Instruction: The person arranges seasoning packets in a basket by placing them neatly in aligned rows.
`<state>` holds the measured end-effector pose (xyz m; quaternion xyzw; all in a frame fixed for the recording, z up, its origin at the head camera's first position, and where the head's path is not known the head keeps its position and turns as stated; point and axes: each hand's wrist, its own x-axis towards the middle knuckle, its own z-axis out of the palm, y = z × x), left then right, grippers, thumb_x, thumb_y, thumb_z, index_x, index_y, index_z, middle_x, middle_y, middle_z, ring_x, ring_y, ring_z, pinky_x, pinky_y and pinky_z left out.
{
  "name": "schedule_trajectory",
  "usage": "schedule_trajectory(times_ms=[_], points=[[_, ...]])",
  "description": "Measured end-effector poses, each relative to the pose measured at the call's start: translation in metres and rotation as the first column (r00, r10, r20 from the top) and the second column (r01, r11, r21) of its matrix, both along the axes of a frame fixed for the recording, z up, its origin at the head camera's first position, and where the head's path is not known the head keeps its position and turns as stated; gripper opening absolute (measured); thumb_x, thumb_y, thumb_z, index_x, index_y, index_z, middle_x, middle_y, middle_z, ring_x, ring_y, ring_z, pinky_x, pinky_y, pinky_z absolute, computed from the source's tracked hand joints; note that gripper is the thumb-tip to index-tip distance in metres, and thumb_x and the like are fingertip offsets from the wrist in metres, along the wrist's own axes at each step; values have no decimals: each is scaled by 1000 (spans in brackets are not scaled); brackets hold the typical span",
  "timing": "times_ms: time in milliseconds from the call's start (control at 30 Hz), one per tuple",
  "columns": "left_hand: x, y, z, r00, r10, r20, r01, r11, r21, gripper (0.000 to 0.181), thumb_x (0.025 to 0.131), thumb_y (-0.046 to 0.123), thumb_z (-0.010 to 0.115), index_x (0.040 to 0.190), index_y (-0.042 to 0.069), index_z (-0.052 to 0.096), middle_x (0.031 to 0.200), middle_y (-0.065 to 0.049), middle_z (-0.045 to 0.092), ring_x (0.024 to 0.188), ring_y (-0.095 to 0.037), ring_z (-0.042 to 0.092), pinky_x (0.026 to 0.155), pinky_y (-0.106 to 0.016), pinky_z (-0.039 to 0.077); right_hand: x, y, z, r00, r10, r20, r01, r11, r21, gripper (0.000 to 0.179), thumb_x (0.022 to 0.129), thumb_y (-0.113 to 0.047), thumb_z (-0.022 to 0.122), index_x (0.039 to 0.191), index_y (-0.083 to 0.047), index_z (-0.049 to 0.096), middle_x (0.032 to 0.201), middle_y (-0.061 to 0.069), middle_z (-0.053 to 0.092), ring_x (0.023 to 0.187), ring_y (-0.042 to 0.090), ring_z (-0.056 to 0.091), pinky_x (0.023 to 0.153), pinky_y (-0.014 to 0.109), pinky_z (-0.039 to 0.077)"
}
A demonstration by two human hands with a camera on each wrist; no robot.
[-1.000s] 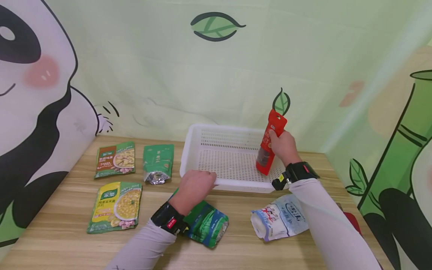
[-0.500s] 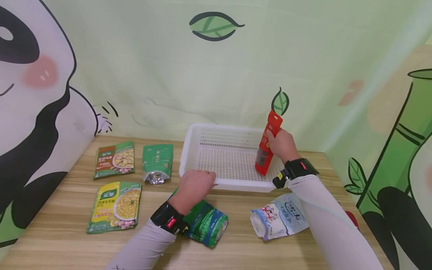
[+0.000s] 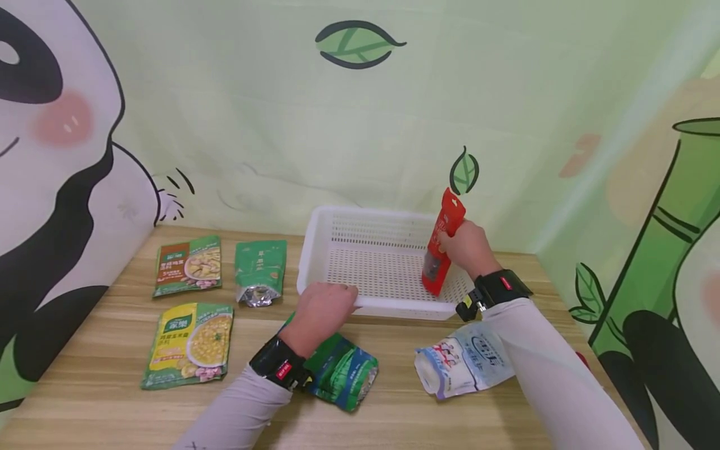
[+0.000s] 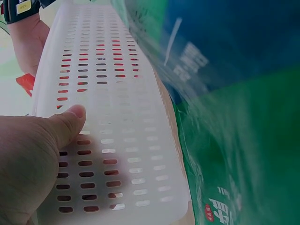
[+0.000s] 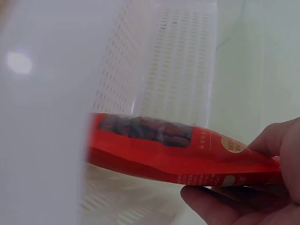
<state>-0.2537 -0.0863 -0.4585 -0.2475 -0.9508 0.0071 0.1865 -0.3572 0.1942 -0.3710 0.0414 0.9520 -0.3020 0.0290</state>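
My right hand (image 3: pixel 469 248) pinches a narrow red food pouch (image 3: pixel 443 240) by its upper part, thumb on one side and fingers on the other. The pouch stands nearly upright, leaning slightly, with its lower end inside the white perforated plastic basket (image 3: pixel 388 306). In the right wrist view a clear window on the red pouch (image 5: pixel 140 161) shows dark pieces inside. My left hand (image 3: pixel 324 315) grips the basket's front rim near its left corner. In the left wrist view its thumb (image 4: pixel 65 126) presses on the outer wall, and the fingers are seen dimly through the slots.
Below my left wrist lies a green and blue pouch (image 3: pixel 345 374). A white and blue pouch (image 3: pixel 464 361) lies beside my right forearm. To the left are a green pouch (image 3: pixel 260 269), a brown-green packet (image 3: pixel 188 265) and a yellow-green packet (image 3: pixel 188 344). A cloth wall stands behind the basket.
My right hand and the red pouch have shifted slightly left and down within the basket. My left hand keeps its hold on the rim.
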Motion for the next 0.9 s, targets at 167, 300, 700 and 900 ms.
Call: schedule_trajectory(times_ms=[167,300,700,900], points=[[0,0,-1,1000,1,-1,-1,1000,9,25,95,38,72,82,17,67,66,4,67,56,-13,62,49,-34,48,8,0,-7,999,47,-10,-47,999,-9,49,106,-32,54,143,-2,42,136,21,61,112,37,63,95,44,55],[1,1,1,1000,12,27,-12,1000,-2,24,96,37,71,85,17,69,68,4,67,57,-13,62,50,-33,49,12,-1,-10,998,59,-25,-60,998,-23,51,106,-32,53,146,-4,38,140,21,59,117,39,62,103,52,53],[0,2,1,1000,5,7,-5,1000,-5,24,96,39,71,85,17,69,68,4,68,56,-12,61,49,-32,47,23,-1,-14,999,-7,-38,5,999,-46,58,101,-30,63,147,-3,38,142,21,58,120,41,62,99,52,56],[0,1,1,1000,6,5,-6,1000,-8,25,96,39,72,84,17,69,67,4,67,56,-12,62,49,-32,47,29,-4,-19,998,-40,-49,36,996,-82,67,100,-32,64,150,-3,31,146,22,55,123,42,61,101,56,53]])
